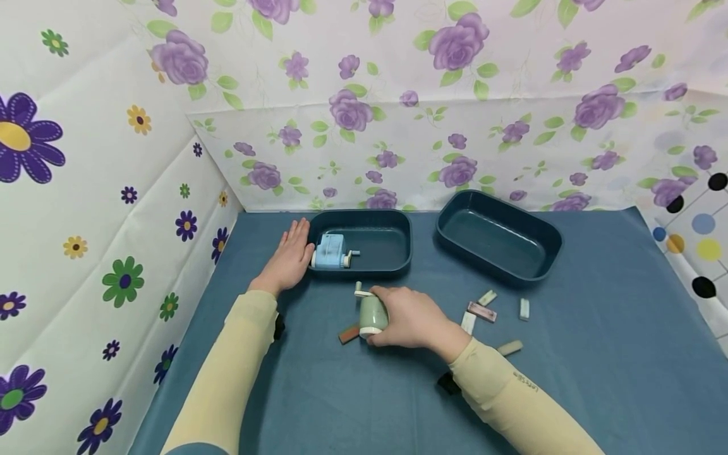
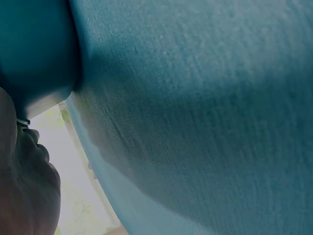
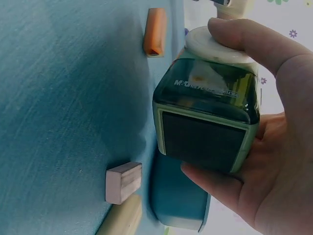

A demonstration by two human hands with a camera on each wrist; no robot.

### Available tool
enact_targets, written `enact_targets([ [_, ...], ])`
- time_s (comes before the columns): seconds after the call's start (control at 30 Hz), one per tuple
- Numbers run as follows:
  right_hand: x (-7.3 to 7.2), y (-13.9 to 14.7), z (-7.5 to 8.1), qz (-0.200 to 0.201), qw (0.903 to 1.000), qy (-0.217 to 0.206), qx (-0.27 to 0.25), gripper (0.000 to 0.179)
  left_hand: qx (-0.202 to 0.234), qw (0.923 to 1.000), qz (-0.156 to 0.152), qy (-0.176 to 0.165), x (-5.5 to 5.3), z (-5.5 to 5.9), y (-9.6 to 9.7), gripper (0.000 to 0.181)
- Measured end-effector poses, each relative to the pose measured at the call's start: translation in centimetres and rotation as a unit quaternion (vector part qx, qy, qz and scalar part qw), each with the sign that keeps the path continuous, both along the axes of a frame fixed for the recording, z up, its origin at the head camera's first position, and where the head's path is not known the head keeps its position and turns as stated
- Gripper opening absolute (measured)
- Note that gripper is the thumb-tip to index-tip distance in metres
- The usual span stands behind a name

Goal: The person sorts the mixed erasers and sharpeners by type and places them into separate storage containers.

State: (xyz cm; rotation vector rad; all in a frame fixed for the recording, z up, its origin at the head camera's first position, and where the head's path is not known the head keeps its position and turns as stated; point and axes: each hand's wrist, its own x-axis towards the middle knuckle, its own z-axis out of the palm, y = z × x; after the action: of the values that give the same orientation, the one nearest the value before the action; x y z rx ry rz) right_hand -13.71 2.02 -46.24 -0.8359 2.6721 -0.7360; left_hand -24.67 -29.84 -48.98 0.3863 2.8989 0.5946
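A green hand-crank pencil sharpener (image 1: 372,314) is held by my right hand (image 1: 415,317), thumb on one side and fingers on the other. In the right wrist view the thumb lies on its white round end, and its dark window (image 3: 203,139) faces the camera. Against the left end of a dark blue tray (image 1: 383,243) my left hand (image 1: 288,257) rests with straight fingers. Inside that tray, at its left side, stands a light blue crank sharpener (image 1: 330,251). The left wrist view mostly shows cloth, with part of the hand (image 2: 36,181) beside the tray wall (image 2: 36,49).
A second dark blue tray (image 1: 489,237) stands angled at the back right. Several small eraser-like blocks lie on the blue cloth: an orange-brown block (image 1: 349,334) by the green sharpener, a pink block (image 1: 482,311) and pale blocks (image 1: 524,309) to the right. Floral sheets (image 1: 392,158) form the backdrop.
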Motion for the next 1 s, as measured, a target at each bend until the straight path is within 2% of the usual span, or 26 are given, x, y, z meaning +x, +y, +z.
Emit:
enact_targets([
  [0.67, -0.2, 0.3, 1.7, -0.048, 0.9985, -0.017, -0.017, 0.092, 0.010, 1.0000, 0.000, 0.001, 0.0, 0.1, 0.0, 0.064],
  [1.0, -0.2, 0.5, 1.9, -0.080, 0.9960, -0.018, -0.037, 0.093, 0.003, 1.0000, 0.000, 0.004, 0.1, 0.1, 0.2, 0.063],
])
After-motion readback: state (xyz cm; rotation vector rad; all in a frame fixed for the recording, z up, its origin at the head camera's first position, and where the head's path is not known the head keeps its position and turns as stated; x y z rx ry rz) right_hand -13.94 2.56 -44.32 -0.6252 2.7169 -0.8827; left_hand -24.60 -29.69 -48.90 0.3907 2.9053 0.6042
